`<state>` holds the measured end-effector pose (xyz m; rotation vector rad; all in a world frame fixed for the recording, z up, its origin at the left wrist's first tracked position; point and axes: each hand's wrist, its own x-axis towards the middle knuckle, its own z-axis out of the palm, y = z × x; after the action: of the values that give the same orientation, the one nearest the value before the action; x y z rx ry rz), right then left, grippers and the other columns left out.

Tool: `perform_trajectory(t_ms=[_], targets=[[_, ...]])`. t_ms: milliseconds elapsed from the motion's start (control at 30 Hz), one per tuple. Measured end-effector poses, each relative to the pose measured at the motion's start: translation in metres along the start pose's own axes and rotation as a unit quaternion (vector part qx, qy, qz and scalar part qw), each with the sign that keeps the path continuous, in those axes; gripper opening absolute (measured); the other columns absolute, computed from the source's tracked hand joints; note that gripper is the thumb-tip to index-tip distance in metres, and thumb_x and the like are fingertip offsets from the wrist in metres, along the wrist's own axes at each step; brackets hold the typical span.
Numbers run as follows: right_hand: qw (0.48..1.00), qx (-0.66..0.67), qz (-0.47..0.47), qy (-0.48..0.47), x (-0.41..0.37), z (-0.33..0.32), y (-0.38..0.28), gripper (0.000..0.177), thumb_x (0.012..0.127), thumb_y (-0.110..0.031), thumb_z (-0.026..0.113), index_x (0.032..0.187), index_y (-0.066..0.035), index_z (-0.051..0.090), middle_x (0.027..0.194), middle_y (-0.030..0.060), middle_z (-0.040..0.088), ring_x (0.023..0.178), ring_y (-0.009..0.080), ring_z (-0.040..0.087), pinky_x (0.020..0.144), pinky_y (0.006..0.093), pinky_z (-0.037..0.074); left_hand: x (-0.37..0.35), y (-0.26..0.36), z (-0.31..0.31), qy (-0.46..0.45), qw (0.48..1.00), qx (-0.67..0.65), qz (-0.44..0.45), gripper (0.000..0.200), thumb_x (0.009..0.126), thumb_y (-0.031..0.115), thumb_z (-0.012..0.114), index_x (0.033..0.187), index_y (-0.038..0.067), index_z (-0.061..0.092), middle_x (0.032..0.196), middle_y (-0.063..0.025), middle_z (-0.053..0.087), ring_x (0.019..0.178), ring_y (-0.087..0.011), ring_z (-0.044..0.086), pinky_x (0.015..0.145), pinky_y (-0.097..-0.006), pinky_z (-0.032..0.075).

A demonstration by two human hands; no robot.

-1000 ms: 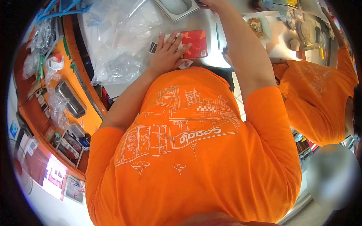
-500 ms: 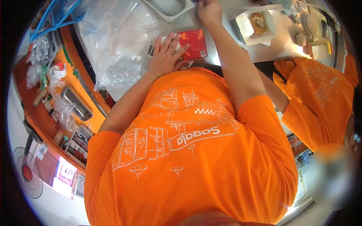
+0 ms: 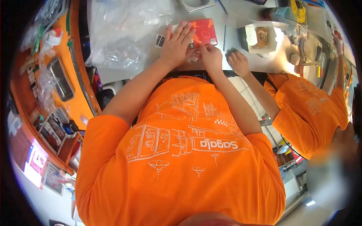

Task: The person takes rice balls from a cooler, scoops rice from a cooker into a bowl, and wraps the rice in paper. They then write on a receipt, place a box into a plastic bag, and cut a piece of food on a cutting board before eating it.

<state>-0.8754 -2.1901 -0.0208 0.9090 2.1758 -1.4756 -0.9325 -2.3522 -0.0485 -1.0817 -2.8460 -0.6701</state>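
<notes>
A red box (image 3: 205, 32) with orange shapes and a printed code lies flat on the counter. Spread across its left part is my left hand (image 3: 176, 44), fingers stretched out and flat. My right hand (image 3: 211, 57) is at the box's near edge, with its thumb and fingers pinched together. What they hold, if anything, is too small to make out. A small white slip (image 3: 195, 57) shows between my two hands. A white label with black marks (image 3: 160, 40) sticks out at the box's left end.
Clear plastic bags (image 3: 117, 41) cover the counter on the left. A metal tray (image 3: 196, 5) stands at the back, with a thin stick (image 3: 225, 37) nearer. To the right, a co-worker's hand (image 3: 238, 63) rests by an open box of food (image 3: 247, 39).
My right hand has come back from the metal tray to the box's near edge. My left hand stays on the box. The co-worker's hand has appeared beside my right forearm.
</notes>
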Motion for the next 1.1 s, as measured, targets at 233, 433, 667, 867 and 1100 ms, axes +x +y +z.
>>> perform_trajectory(t_ms=[233,433,667,867,1100], targets=[[0.998,0.05,0.006,0.046,-0.005,0.005,0.029,0.032,0.097,-0.027,0.064,0.092,0.003,0.073,0.07,0.0077,0.07,0.06,0.0119,0.062,0.058,0.0268,0.049,-0.001,0.0,0.002,0.024,1.0,-0.015,-0.011,0.069,0.084,0.043,0.07,0.143,0.012,0.049,0.155,-0.0079,0.042,0.146,-0.0257,0.033,0.119,-0.0568,0.019],[0.994,0.041,-0.088,0.053,0.003,0.009,0.046,0.027,0.097,-0.023,0.065,0.091,0.002,0.073,0.068,0.0065,0.067,0.061,0.012,0.062,0.059,0.0281,0.049,-0.002,-0.001,0.001,0.009,1.0,-0.006,-0.002,0.066,0.087,0.046,0.067,0.142,0.013,0.052,0.154,-0.0071,0.044,0.146,-0.0238,0.034,0.119,-0.0551,0.019],[0.98,-0.035,-0.167,0.1,0.015,0.005,0.061,0.019,0.091,-0.024,0.071,0.092,-0.005,0.075,0.074,0.0145,0.069,0.063,0.0285,0.066,0.062,0.0343,0.051,-0.001,-0.003,0.004,0.015,1.0,-0.01,-0.007,0.067,0.087,0.049,0.067,0.142,0.014,0.052,0.154,-0.0055,0.044,0.146,-0.0232,0.035,0.119,-0.0547,0.019],[0.95,-0.207,-0.198,0.126,0.033,-0.006,0.06,0.032,0.087,-0.038,0.072,0.084,-0.006,0.075,0.073,0.018,0.068,0.067,0.0357,0.068,0.061,0.0415,0.054,0.01,0.002,-0.005,0.02,0.999,0.017,0.018,0.08,0.082,0.048,0.07,0.145,0.008,0.044,0.157,-0.0119,0.035,0.146,-0.0312,0.031,0.117,-0.0568,0.02],[0.941,-0.227,-0.205,0.142,-0.006,0.014,0.034,0.033,0.092,-0.031,0.063,0.1,0.0,0.069,0.095,0.0234,0.07,0.089,0.0393,0.067,0.08,0.046,0.052,0.002,0.003,-0.003,0.015,1.0,-0.009,-0.01,0.068,0.083,0.041,0.07,0.142,0.013,0.05,0.156,-0.0079,0.041,0.146,-0.0261,0.032,0.119,-0.0549,0.017]])
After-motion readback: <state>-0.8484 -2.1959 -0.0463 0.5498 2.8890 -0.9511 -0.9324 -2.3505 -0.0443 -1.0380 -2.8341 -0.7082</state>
